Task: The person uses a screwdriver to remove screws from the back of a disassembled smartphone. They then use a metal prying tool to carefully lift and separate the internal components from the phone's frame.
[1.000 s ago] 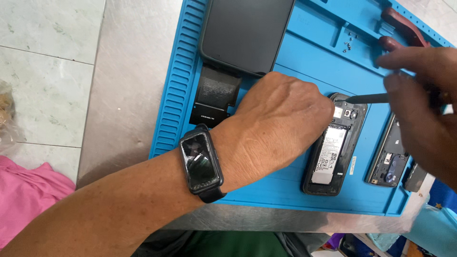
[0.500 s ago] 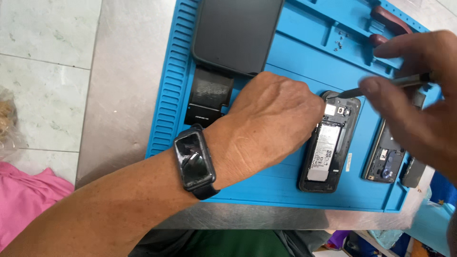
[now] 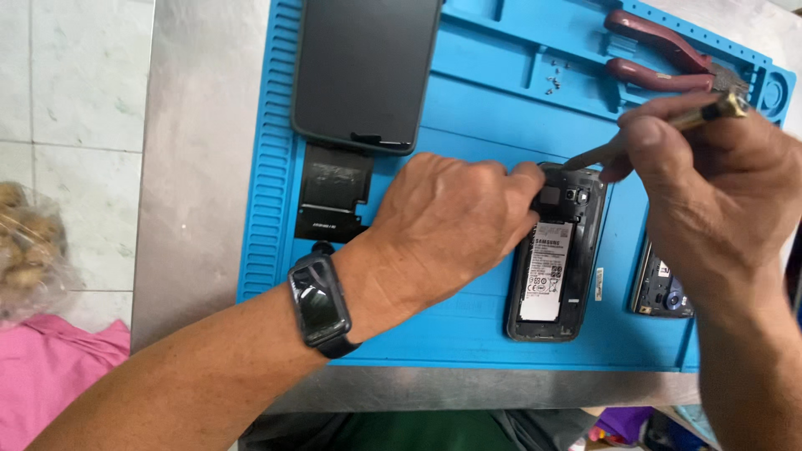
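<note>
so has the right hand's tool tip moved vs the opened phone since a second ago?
Yes. The tool tip sat over the opened phone near its top; now it rests at the phone's top edge, further up the blue mat. The left hand holds the phone.

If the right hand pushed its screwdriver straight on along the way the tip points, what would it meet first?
Probably the top edge of the opened phone, by its camera: the right hand aims the screwdriver down-left there, close to the left hand's fingertips. Depth is unclear.

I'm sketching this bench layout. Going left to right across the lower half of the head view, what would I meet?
Pink cloth → black wristwatch → left hand → opened phone with its battery showing → right hand, holding a screwdriver.
</note>
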